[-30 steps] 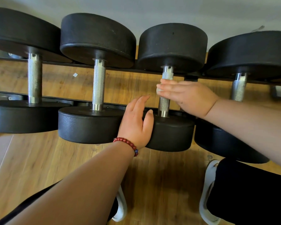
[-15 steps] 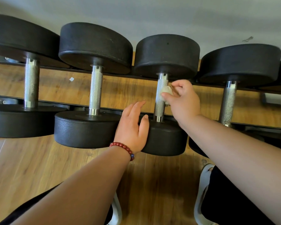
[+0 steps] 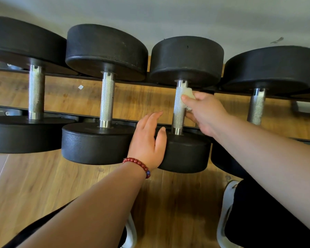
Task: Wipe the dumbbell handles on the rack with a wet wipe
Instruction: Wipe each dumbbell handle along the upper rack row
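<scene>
The fingers (image 3: 188, 102) of the right hand (image 3: 207, 114) pinch a crumpled white wet wipe (image 3: 187, 92) against the upper part of the knurled handle (image 3: 177, 113) of the third dumbbell along the rack (image 3: 61, 113). The left hand (image 3: 147, 142) rests with its fingers straight on that dumbbell's near head (image 3: 186, 154).

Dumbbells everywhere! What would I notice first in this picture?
The row of big black dumbbells stretches across the picture. In the middle, the right hand holds a wet wipe against the third dumbbell's silver handle. The left hand, with a red bead bracelet, rests on that dumbbell's near end.
</scene>
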